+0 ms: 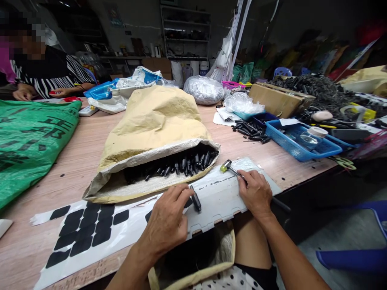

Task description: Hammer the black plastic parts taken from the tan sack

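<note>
My left hand (169,215) is over the near edge of a whitish board (216,197), its fingers curled. Its fingertips touch the upper end of a small black tube (196,199), which leans on the board; the grip is partly hidden. My right hand (255,191) is wrapped round the handle of a small hammer (232,168) with a yellow-faced head. The dark handle end sticks out behind the hand. Beyond my hands, a tan woven sack (157,121) lies with its mouth towards me, and several black tubes (189,163) show inside.
A white sheet with black squares (81,229) lies at left, near a green sack (33,141). Blue basket (302,141), loose black parts (249,131) and a cardboard box (278,100) stand right. Another sack (231,245) opens below the table edge. A person (51,72) sits across at left.
</note>
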A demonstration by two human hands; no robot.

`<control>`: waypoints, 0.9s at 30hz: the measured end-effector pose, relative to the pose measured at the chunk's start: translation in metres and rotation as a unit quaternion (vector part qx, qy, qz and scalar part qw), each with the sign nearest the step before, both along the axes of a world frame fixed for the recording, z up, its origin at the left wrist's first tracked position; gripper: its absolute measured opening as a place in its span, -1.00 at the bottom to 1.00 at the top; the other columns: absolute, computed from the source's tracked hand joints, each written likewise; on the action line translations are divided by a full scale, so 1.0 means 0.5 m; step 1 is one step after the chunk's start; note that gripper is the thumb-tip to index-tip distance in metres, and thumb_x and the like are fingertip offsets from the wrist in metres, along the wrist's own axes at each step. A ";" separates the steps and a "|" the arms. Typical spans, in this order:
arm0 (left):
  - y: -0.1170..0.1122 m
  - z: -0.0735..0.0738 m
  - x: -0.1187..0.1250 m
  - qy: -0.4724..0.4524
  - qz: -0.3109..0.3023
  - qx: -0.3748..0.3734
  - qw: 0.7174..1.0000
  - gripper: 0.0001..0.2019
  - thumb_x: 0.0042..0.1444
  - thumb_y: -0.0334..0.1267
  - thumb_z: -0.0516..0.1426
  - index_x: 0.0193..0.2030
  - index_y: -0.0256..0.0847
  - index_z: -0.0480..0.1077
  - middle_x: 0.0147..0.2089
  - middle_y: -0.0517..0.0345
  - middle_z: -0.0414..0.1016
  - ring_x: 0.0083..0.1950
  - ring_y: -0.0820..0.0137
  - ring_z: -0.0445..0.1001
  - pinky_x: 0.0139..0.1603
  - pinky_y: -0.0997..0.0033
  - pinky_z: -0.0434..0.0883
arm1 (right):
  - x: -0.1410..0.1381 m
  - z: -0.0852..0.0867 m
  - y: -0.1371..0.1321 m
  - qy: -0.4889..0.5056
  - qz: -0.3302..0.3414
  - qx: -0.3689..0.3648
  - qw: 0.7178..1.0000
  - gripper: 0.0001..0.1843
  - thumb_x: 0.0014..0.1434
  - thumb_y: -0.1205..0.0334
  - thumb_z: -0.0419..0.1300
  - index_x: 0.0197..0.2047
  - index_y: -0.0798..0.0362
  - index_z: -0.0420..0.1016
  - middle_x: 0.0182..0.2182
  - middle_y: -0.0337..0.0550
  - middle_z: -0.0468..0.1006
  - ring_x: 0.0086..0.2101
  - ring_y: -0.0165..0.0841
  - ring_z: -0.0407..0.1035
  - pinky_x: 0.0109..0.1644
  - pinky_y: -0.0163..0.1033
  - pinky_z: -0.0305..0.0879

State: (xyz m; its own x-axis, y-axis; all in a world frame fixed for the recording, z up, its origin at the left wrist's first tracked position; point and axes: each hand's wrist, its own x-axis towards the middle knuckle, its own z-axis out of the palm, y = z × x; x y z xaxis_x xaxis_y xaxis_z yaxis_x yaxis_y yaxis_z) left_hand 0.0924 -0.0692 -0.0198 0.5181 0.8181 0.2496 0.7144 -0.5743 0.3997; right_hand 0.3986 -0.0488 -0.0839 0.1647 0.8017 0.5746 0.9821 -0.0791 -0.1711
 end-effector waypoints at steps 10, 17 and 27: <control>0.070 -0.012 0.041 0.065 -0.093 0.002 0.994 -0.66 0.15 -0.44 0.15 0.07 -0.12 0.44 0.07 -0.01 0.46 0.10 0.08 0.33 0.09 0.02 0.31 | -0.004 0.006 -0.002 0.009 -0.002 -0.001 1.000 -0.74 0.32 0.21 0.16 0.01 -0.04 0.60 -0.25 -0.13 0.53 -0.22 -0.24 0.31 -0.14 -0.17 0.12; 0.076 -0.029 0.038 0.020 -0.047 -0.017 0.999 -0.90 0.25 -0.30 0.23 -0.10 -0.17 0.49 -0.12 0.08 0.55 -0.01 0.14 0.36 0.03 0.08 0.30 | -0.006 0.007 -0.003 0.011 -0.006 -0.008 1.000 -0.75 0.32 0.21 0.18 0.02 -0.06 0.61 -0.25 -0.15 0.53 -0.21 -0.24 0.31 -0.13 -0.16 0.14; 0.046 -0.071 -0.029 -0.118 0.043 -0.098 0.987 -0.87 0.25 -0.21 0.22 -0.09 -0.12 0.53 -0.18 0.08 0.52 -0.06 0.20 0.38 -0.01 0.16 0.33 | -0.004 0.019 -0.009 0.043 0.023 -0.036 0.998 -0.71 0.34 0.23 0.12 0.04 0.01 0.60 -0.23 -0.09 0.53 -0.17 -0.21 0.36 -0.09 -0.13 0.24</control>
